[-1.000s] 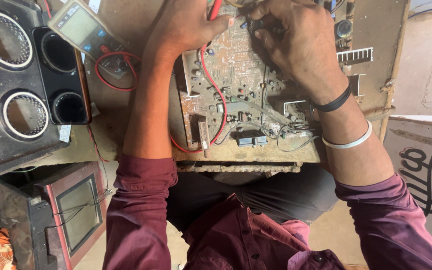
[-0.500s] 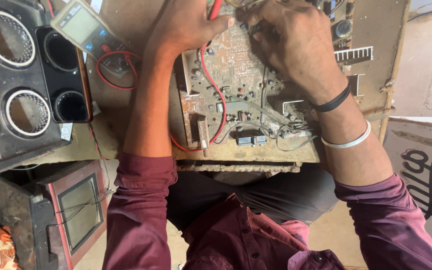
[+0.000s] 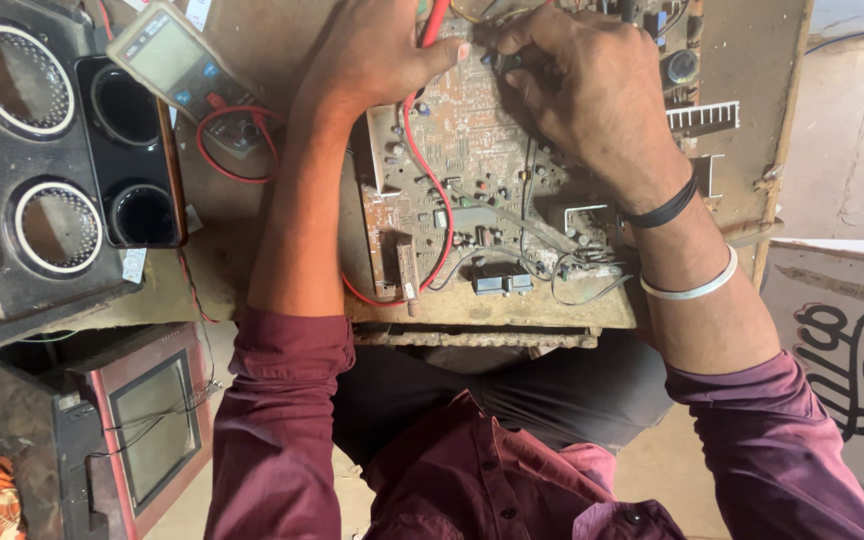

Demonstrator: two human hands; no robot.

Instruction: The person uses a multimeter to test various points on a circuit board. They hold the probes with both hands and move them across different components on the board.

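Note:
A brown circuit board [image 3: 472,190] with many small parts and wires lies on the worn wooden bench in front of me. My left hand [image 3: 377,55] is closed on a red test probe [image 3: 435,22] whose red lead [image 3: 430,190] loops down across the board. My right hand [image 3: 587,85] presses its fingers on the board's upper part, pinching a dark probe that is mostly hidden. A grey multimeter [image 3: 177,60] with a coiled red lead lies to the left of my left forearm.
A black speaker cabinet [image 3: 42,160] with round cones fills the left side. A small red-framed set [image 3: 142,430] stands on the floor at lower left. A finned metal heat sink [image 3: 702,118] sits at the board's right. The bench edge [image 3: 472,338] runs just above my lap.
Both hands stay on the board's top edge with only a slight shift of the fingers. The view has barely moved.

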